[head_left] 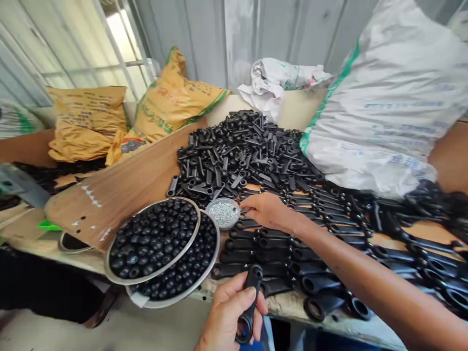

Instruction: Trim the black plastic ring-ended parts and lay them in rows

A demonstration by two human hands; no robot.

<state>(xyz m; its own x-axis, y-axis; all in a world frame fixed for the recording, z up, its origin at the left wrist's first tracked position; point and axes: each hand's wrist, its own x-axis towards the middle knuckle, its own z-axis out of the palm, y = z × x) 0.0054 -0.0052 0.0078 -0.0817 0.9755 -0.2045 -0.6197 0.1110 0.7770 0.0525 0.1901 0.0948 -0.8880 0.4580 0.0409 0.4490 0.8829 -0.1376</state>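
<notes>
My left hand (pixel 228 312) grips a black plastic lever arm (pixel 250 304) with a ring at each end, held upright near the table's front edge. My right hand (pixel 266 210) reaches across rows of the same black arms (pixel 278 253), its fingertips pinched at the rim of a small round dish of tiny silver pieces (pixel 223 212). Whether the fingers hold a piece is too small to tell. Left of the dish stand two stacked metal pans (pixel 163 243) full of black round caps.
A heap of short black parts (pixel 241 151) lies behind the dish. A large white sack (pixel 387 102) fills the right, yellow sacks (pixel 171 102) and a crumpled white bag (pixel 278 80) stand at the back. A wooden board (pixel 120 195) leans at the left.
</notes>
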